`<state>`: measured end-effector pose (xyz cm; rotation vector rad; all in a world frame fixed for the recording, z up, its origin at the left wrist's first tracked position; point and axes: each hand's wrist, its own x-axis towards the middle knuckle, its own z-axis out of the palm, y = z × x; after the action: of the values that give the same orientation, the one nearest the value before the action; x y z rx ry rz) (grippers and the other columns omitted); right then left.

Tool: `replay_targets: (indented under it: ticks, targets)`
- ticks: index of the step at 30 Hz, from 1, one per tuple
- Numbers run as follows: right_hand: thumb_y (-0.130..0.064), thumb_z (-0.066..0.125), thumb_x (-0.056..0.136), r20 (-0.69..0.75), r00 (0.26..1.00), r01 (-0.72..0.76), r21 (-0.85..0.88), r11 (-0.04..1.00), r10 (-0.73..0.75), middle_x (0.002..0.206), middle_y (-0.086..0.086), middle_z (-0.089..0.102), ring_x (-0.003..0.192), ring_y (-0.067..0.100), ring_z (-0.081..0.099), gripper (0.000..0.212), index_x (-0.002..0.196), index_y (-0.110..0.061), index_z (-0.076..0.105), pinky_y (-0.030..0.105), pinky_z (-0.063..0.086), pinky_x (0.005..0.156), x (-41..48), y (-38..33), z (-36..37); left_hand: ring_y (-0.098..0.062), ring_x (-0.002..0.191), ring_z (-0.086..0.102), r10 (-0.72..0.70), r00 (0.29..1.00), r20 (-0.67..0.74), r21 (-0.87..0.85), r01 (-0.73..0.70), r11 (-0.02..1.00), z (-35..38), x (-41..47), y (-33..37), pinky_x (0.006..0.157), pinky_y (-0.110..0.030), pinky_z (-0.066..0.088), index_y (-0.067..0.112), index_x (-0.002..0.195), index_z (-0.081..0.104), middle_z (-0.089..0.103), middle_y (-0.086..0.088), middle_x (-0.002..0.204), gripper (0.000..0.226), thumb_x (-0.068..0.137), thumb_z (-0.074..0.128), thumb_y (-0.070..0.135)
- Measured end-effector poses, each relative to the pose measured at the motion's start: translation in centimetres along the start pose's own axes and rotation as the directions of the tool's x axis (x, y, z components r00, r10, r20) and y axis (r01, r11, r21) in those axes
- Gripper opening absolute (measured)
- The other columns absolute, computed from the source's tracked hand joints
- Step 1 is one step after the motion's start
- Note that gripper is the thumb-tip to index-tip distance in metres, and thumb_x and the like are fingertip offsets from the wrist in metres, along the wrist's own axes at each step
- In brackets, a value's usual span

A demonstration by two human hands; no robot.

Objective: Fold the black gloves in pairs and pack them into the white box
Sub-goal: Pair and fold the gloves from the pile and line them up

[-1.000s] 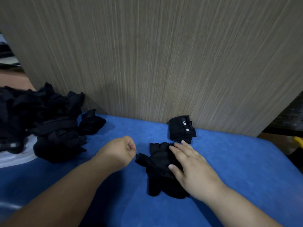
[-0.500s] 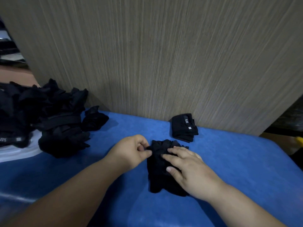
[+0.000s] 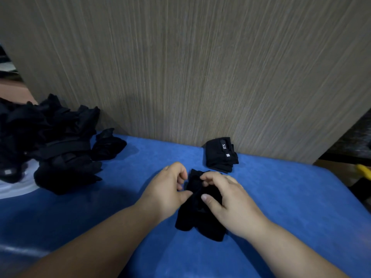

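Note:
A pair of black gloves (image 3: 197, 219) lies on the blue table (image 3: 281, 207) in front of me. My left hand (image 3: 168, 189) pinches its left upper edge with curled fingers. My right hand (image 3: 226, 199) grips the top of the same gloves, thumb pressed on the fabric. A folded black glove pair (image 3: 220, 155) with a small white label sits just behind, against the wall. A large pile of loose black gloves (image 3: 50, 143) covers the left side. A white surface (image 3: 12, 189), possibly the box, shows under that pile.
A wood-grain panel (image 3: 200, 67) stands upright along the back of the table. One loose black glove (image 3: 107, 144) lies beside the pile. A yellow object (image 3: 364, 170) shows past the table's right edge.
My left hand came over from the left and took hold of the gloves' edge. My right hand went from lying flat on the gloves to gripping their top with curled fingers.

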<state>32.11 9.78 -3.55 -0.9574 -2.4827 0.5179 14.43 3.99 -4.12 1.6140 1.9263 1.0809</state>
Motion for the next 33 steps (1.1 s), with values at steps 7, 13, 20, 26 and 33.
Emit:
replay_targets:
  ticks: [7,13,20,26,33]
  targets:
    - [-0.045,0.043,0.087,0.088,0.996,0.03,-0.177,0.984,-0.015,0.132,-0.015,0.048,0.126,0.009,0.039,0.046,0.132,-0.042,0.052,0.029,0.027,0.102,-0.3,0.4,0.1,0.004,0.084,0.054,0.109,0.991,0.076,0.117,-0.118,0.986,-0.2,-0.4,0.2,0.077,-0.009,0.041,0.038,0.074,0.056,0.058,0.015,0.087,0.026,0.08,0.069,0.016]
    - [-0.052,0.043,0.081,-0.045,0.997,0.035,-0.395,0.918,-0.057,0.121,-0.012,0.062,0.112,0.015,0.057,0.047,0.114,-0.03,0.068,0.03,0.04,0.085,-0.7,-0.1,-0.1,-0.005,0.101,0.051,0.207,0.97,0.126,0.204,-0.229,0.952,-0.1,-0.6,-0.1,0.093,-0.021,0.041,0.028,0.105,0.069,0.054,0.016,0.101,0.02,0.087,0.063,0.021]
    - [-0.038,0.058,0.079,-0.008,0.998,0.06,-0.279,0.959,-0.064,0.115,-0.016,0.062,0.111,0.011,0.055,0.035,0.113,-0.036,0.067,0.031,0.042,0.088,-0.9,0.4,-0.9,-0.009,0.11,0.048,0.266,0.953,0.146,0.323,-0.3,0.898,0.2,-0.8,-0.5,0.098,-0.028,0.042,0.027,0.116,0.067,0.059,0.016,0.115,0.035,0.085,0.052,0.03]
    - [-0.039,0.045,0.088,0.167,0.982,0.132,-0.25,0.959,-0.092,0.122,-0.016,0.053,0.118,0.009,0.045,0.044,0.131,-0.043,0.053,0.026,0.032,0.099,-0.9,0.6,-0.8,0.001,0.12,0.034,0.203,0.966,0.163,0.362,-0.25,0.898,-0.3,-1.0,-0.4,0.107,-0.028,0.03,0.037,0.129,0.051,0.05,0.026,0.126,0.038,0.092,0.054,0.037]
    - [-0.039,0.049,0.086,0.078,0.989,0.143,-0.235,0.961,-0.128,0.114,-0.02,0.051,0.11,0.007,0.049,0.018,0.102,-0.037,0.057,0.031,0.045,0.094,-0.7,0.4,-1.1,0.005,0.122,0.026,0.142,0.962,0.235,0.368,-0.223,0.903,-0.5,-1.0,-0.4,0.107,-0.025,0.02,0.044,0.133,0.044,0.04,0.033,0.131,0.056,0.081,0.035,0.065]
